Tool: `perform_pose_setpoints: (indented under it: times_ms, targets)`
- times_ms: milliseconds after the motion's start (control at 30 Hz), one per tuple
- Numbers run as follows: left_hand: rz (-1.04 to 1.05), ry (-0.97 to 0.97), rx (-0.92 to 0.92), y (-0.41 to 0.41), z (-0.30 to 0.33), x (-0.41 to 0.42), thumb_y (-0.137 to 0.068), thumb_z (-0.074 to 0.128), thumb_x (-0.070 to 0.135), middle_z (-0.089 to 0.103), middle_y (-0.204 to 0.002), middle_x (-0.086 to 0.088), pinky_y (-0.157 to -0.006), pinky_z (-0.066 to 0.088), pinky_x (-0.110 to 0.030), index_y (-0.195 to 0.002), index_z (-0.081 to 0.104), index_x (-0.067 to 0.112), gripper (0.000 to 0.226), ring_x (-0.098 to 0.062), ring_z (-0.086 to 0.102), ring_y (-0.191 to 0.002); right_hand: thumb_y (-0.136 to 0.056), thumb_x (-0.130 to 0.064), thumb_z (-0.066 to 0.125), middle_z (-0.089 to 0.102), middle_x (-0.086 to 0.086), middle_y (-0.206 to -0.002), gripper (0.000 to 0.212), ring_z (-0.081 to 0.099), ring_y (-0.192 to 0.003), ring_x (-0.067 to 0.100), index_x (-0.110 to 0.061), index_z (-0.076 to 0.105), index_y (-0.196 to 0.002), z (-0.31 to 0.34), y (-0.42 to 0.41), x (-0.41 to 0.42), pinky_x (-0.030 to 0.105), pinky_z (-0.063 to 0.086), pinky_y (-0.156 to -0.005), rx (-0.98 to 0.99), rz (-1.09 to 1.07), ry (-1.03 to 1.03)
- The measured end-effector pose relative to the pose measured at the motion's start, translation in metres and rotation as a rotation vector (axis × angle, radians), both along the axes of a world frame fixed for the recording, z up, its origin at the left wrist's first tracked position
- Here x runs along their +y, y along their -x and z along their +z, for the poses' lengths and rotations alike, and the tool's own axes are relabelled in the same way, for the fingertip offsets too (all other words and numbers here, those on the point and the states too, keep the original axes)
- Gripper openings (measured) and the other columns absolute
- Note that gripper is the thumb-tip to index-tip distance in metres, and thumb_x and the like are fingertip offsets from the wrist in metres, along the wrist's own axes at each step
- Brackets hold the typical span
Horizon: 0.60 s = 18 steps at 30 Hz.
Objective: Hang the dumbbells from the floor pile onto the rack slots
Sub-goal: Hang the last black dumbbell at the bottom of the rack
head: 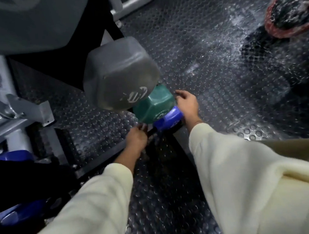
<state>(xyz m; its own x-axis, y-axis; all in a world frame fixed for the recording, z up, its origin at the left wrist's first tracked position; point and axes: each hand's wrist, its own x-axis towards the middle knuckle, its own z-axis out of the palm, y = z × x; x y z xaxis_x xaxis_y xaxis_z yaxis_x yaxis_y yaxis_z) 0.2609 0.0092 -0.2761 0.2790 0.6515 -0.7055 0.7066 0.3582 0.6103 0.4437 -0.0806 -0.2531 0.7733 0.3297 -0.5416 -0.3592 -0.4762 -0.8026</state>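
Studded rubber flooring [210,62] carries the blue dumbbell [168,118], lying crosswise between both hands: right hand [187,105] cupping its far head, left hand [137,137] touching the near end (grip unclear).

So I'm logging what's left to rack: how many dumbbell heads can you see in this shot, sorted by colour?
Grey: 1, the big grey head.
Green: 1, the green head beneath it.
Blue: 3, the blue head between the hands, plus two blue heads at the left edge, partly hidden.
Total: 5 heads in view.
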Motion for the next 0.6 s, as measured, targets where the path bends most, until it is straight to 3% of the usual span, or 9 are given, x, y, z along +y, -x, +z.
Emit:
perform_pose_setpoints:
  times_ms: [67, 133, 200, 233, 300, 367, 433, 533, 600]
  targets:
    - [-0.152, -0.195, 0.071, -0.004, 0.026, 0.003, -0.096, 0.071, 0.028, 0.071, -0.111, 0.0, -0.101, 0.051, -0.039, -0.118, 0.071, 0.017, 0.025, -0.021, 0.064, -0.102, -0.099, -0.011, 0.056, 0.075, 0.001, -0.115, 0.031, 0.066, -0.104, 0.016, -0.016, 0.075, -0.124, 0.007, 0.027, -0.027, 0.02, 0.044, -0.091, -0.081, -0.24, 0.053]
    - [-0.242, -0.181, -0.045, -0.005, 0.044, -0.01, -0.094, 0.071, 0.016, 0.073, -0.115, -0.01, -0.103, 0.051, -0.045, -0.121, 0.07, 0.01, 0.028, -0.028, 0.067, -0.108, -0.102, -0.03, 0.059, 0.071, 0.005, -0.119, 0.031, 0.063, -0.109, 0.02, -0.016, 0.069, -0.128, 0.005, 0.056, -0.043, 0.024, 0.042, -0.095, -0.003, -0.348, 0.049]
    - [-0.331, -0.204, -0.017, -0.009, 0.05, -0.028, -0.095, 0.068, 0.022, 0.075, -0.107, -0.015, -0.082, 0.054, -0.038, -0.11, 0.072, 0.011, 0.019, -0.024, 0.069, -0.096, -0.101, -0.059, 0.05, 0.067, 0.01, -0.129, 0.051, 0.062, -0.118, 0.026, -0.019, 0.059, -0.131, 0.002, 0.083, -0.04, 0.034, 0.043, -0.107, 0.133, -0.337, -0.003]
    - [-0.331, -0.228, -0.021, -0.01, 0.05, -0.036, -0.096, 0.067, 0.024, 0.075, -0.1, -0.012, -0.073, 0.048, -0.032, -0.104, 0.073, 0.013, 0.015, -0.019, 0.066, -0.088, -0.095, -0.071, 0.042, 0.065, 0.013, -0.133, 0.061, 0.061, -0.121, 0.029, -0.022, 0.052, -0.131, -0.002, 0.092, -0.034, 0.042, 0.044, -0.111, 0.196, -0.344, -0.054]
    - [-0.251, -0.211, -0.086, -0.016, 0.048, -0.048, -0.098, 0.065, 0.022, 0.073, -0.097, -0.005, -0.072, 0.044, -0.029, -0.103, 0.073, 0.012, 0.013, -0.015, 0.063, -0.089, -0.081, -0.084, 0.032, 0.059, 0.015, -0.138, 0.076, 0.059, -0.124, 0.031, -0.025, 0.037, -0.127, -0.016, 0.096, -0.025, 0.052, 0.045, -0.112, 0.222, -0.335, -0.16]
    - [-0.22, -0.18, -0.098, -0.021, 0.049, -0.055, -0.099, 0.064, 0.025, 0.074, -0.104, -0.004, -0.083, 0.052, -0.036, -0.111, 0.073, 0.013, 0.019, -0.017, 0.067, -0.096, -0.083, -0.084, 0.032, 0.055, 0.012, -0.138, 0.076, 0.057, -0.127, 0.028, -0.023, 0.031, -0.128, -0.031, 0.093, -0.028, 0.055, 0.044, -0.113, 0.198, -0.236, -0.227]
    - [-0.246, -0.189, -0.069, -0.021, 0.047, -0.052, -0.099, 0.062, 0.029, 0.075, -0.108, -0.007, -0.086, 0.053, -0.039, -0.113, 0.073, 0.014, 0.023, -0.019, 0.068, -0.098, -0.097, -0.073, 0.034, 0.054, 0.009, -0.131, 0.062, 0.058, -0.127, 0.029, -0.021, 0.029, -0.13, -0.022, 0.093, -0.035, 0.057, 0.046, -0.111, 0.203, -0.15, -0.235]
    - [-0.32, -0.171, -0.078, -0.011, 0.053, -0.047, -0.103, 0.059, 0.025, 0.072, -0.107, -0.002, -0.082, 0.045, -0.03, -0.119, 0.07, 0.013, 0.023, -0.018, 0.066, -0.101, -0.109, -0.056, 0.032, 0.054, 0.005, -0.121, 0.046, 0.058, -0.127, 0.033, -0.016, 0.027, -0.131, -0.018, 0.089, -0.04, 0.056, 0.046, -0.111, 0.215, -0.118, -0.23]
    - [-0.407, -0.18, -0.081, -0.001, 0.057, -0.047, -0.104, 0.058, 0.023, 0.073, -0.114, -0.005, -0.087, 0.046, -0.03, -0.125, 0.068, 0.011, 0.026, -0.021, 0.066, -0.107, -0.106, -0.061, 0.033, 0.057, 0.009, -0.122, 0.047, 0.06, -0.124, 0.037, -0.019, 0.028, -0.128, -0.02, 0.088, -0.039, 0.06, 0.048, -0.109, 0.229, -0.143, -0.212]
